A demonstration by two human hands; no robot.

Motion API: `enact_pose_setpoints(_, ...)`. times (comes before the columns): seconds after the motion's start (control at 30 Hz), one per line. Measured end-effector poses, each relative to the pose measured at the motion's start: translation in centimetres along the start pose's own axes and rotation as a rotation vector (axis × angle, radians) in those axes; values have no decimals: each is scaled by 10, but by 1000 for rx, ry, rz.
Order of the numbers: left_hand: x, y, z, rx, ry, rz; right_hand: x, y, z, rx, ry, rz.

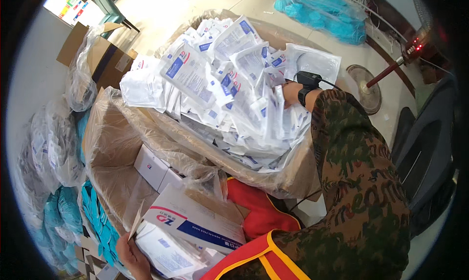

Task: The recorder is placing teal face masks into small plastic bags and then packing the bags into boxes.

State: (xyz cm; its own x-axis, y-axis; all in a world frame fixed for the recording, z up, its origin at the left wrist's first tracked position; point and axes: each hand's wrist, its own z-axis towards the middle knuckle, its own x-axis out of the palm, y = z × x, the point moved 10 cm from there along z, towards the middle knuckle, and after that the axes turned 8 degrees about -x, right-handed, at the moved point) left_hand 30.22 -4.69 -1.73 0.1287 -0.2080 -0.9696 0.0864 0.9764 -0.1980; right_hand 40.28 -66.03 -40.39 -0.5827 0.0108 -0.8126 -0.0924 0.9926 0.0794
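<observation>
A large carton lined with clear plastic (293, 175) holds a heap of flat white packets (190, 72) with blue and red print. My right hand (292, 94) reaches into the right side of this heap, against several packets. Its fingertips are hidden among them. At the lower left, my left hand (133, 258) grips the raised edge of an open white box (193, 221) with a blue stripe. Inside this box lies a stack of white packets (168, 253). The box sits at the near end of a second plastic-lined carton.
Smaller white boxes (151, 167) lie in the second carton (115, 155). Bags of turquoise items (61, 211) line the left side; another turquoise bag (320, 13) lies on the floor at the back. A round stand base (361, 87) and a dark chair (425, 138) are at right.
</observation>
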Motion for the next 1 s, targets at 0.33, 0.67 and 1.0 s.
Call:
enact_pose_setpoints(0.33,-4,8,-11,-45,-80,112,5,-51,88,64,-157,-115)
enact_pose_setpoints(0.67,-3,4,-6,-88,-58,-23,12,-46,91,138,-82,-208)
enact_pose_setpoints(1.0,-7,-10,-4,86,-126,15,11,-10,9,27,260,-412)
